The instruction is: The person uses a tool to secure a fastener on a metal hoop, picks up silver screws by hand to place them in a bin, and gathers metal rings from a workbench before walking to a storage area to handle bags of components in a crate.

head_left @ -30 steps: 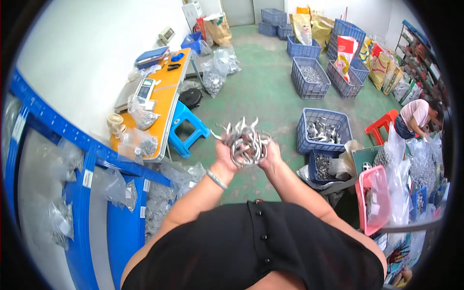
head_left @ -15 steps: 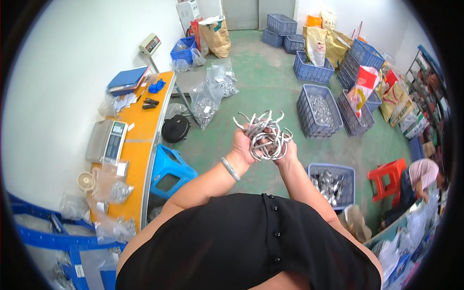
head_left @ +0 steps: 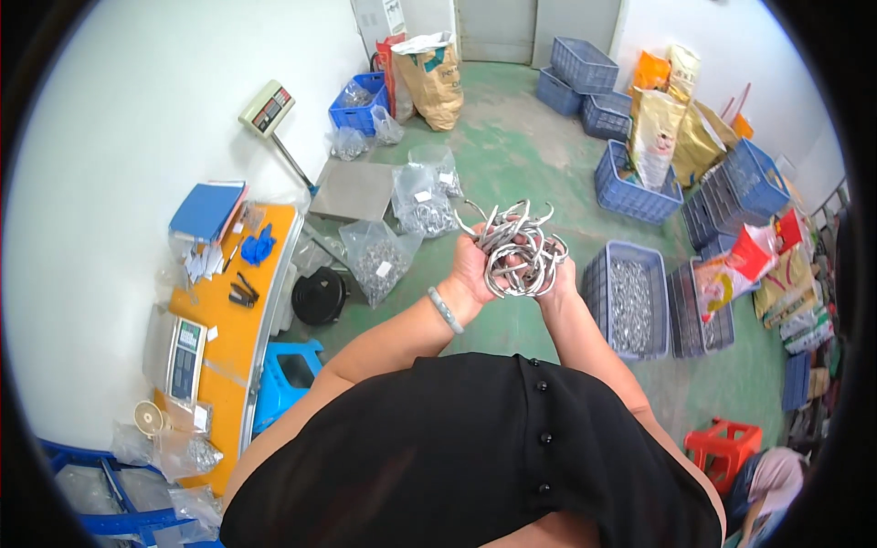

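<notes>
Both my hands are cupped together under a tangled heap of curved, shiny metal hooks (head_left: 521, 251), held out in front of me at about waist height. My left hand (head_left: 470, 271), with a pale bangle (head_left: 446, 310) on its wrist, bears the heap from the left. From the other side my right hand (head_left: 559, 281) supports it, its fingers partly hidden by the metal. Several hook ends stick up above the heap. Beyond the hands, clear bags of metal parts (head_left: 379, 260) stand on the floor to the left.
An orange-topped table (head_left: 239, 315) with a counting scale (head_left: 186, 358) runs along the left. A blue stool (head_left: 285, 388) and a platform scale (head_left: 354, 189) stand by it. To the right are a crate of small metal parts (head_left: 630, 310), a red stool (head_left: 723, 452) and a bent-over person (head_left: 772, 484).
My view has shifted forward, so the floor scale and crates appear nearer. The crate of larger metal pieces at my right has gone out of sight. My hands still hold the hooks.
</notes>
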